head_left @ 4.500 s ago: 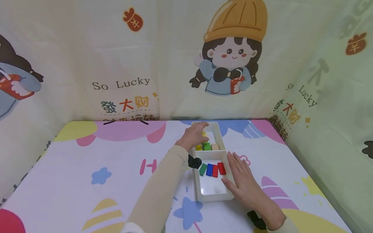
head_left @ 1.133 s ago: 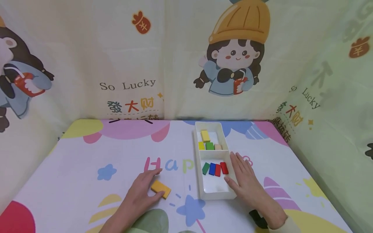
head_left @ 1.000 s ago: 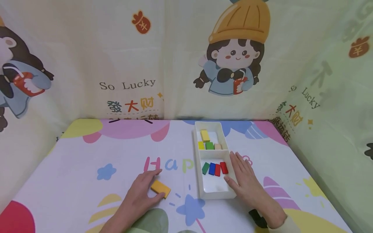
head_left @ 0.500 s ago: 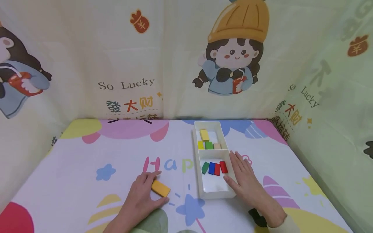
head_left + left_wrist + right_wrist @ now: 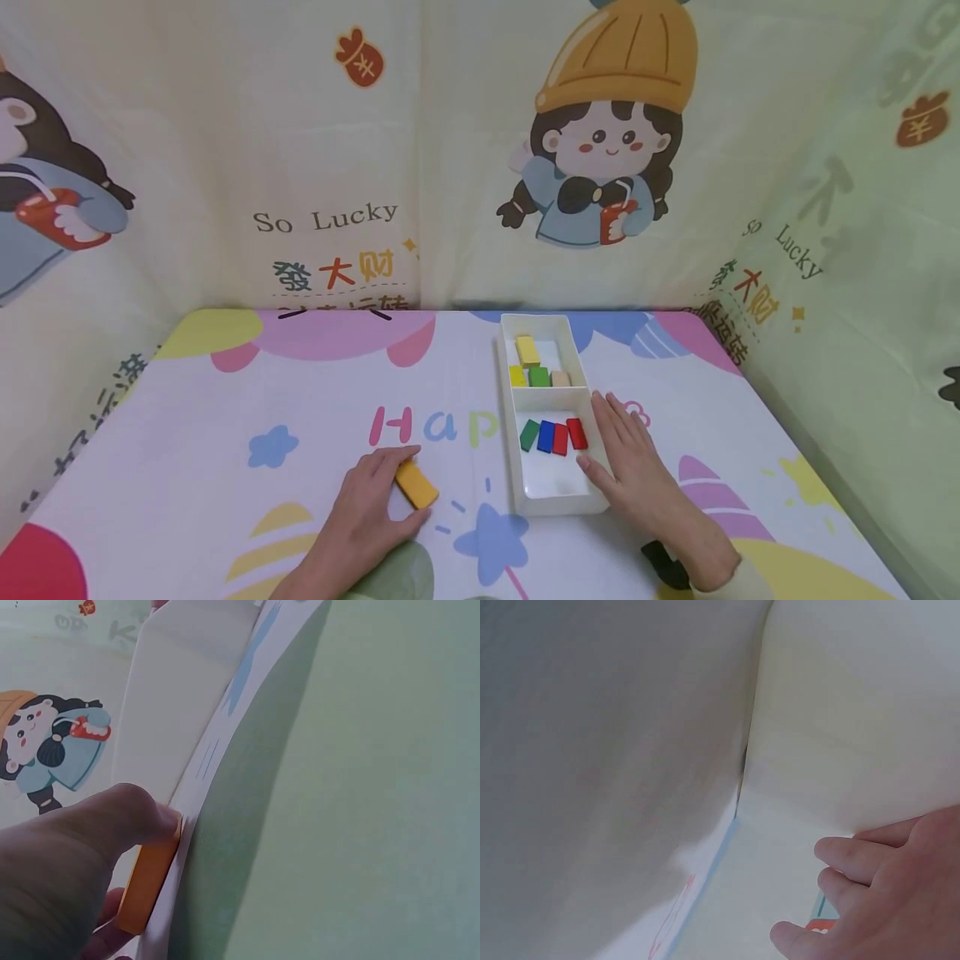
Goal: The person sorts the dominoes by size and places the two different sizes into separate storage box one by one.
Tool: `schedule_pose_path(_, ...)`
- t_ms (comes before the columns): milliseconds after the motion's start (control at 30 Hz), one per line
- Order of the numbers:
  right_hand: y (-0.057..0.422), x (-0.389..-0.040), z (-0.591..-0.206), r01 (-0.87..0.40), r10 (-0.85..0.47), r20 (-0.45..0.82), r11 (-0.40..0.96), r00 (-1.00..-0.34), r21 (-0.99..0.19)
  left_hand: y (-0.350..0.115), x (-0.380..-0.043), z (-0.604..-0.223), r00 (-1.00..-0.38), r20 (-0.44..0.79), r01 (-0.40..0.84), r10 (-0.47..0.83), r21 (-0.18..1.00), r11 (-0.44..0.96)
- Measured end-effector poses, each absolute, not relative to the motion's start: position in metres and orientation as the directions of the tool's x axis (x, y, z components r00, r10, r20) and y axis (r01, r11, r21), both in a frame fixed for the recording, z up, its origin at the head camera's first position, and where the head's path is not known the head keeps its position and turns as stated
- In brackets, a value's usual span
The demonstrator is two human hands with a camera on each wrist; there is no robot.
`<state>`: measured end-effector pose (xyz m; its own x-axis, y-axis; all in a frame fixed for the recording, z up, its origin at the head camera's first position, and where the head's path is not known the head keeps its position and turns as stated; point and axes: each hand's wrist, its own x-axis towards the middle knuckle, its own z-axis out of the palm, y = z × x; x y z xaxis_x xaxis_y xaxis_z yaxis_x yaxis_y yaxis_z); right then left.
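My left hand (image 5: pixel 367 504) holds an orange rectangular block (image 5: pixel 416 485) on the table, left of a white two-compartment box (image 5: pixel 561 503). In the left wrist view, the thumb is on one end of the orange block (image 5: pixel 150 879) and fingertips show at its other end. My right hand (image 5: pixel 633 467) lies with fairly straight fingers along the right wall of the box, thumb over its rim. In the near compartment lie a green block (image 5: pixel 529 435), a blue block (image 5: pixel 547 436) and two red blocks (image 5: pixel 576 433).
The far compartment holds an upper yellow block (image 5: pixel 528 351), another yellow block (image 5: pixel 517 377), a bright green block (image 5: pixel 539 377) and a beige block (image 5: pixel 560 379). A patterned cloth (image 5: pixel 457 167) rises behind the table (image 5: pixel 330 392) and along both sides.
My left hand has come back from the far compartment, where a yellow block now lies uncovered, to the orange block. That block has turned slightly over the last second. My right hand stays by the box.
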<state>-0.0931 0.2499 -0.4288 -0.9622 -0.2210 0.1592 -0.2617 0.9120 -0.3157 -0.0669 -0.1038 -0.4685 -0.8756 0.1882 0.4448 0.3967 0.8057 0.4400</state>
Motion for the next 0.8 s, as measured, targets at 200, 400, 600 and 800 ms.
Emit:
schedule_pose_path(200,0.249,-0.093,-0.428,-0.251,-0.214,0.149,0.916,-0.965,-0.312,-0.105,-0.067,-0.466,-0.859,0.463,0.422,0.218,0.399,0.814)
schedule_pose_path(400,0.248,-0.093,-0.425,-0.234,-0.201,0.134,0.922,-0.970,-0.309,-0.105,-0.068,-0.464,-0.893,0.404,0.376,0.198,0.429,0.821)
schedule_pose_path(600,0.248,-0.092,-0.425,-0.231,-0.199,0.133,0.923,-0.971,-0.308,-0.106,-0.071,-0.462,-0.883,0.406,0.415,0.234,0.447,0.792)
schedule_pose_path(800,0.247,-0.092,-0.425,-0.242,-0.207,0.138,0.917,-0.968,-0.317,-0.104,-0.077,-0.453,-0.904,0.358,0.395,0.233,0.494,0.775)
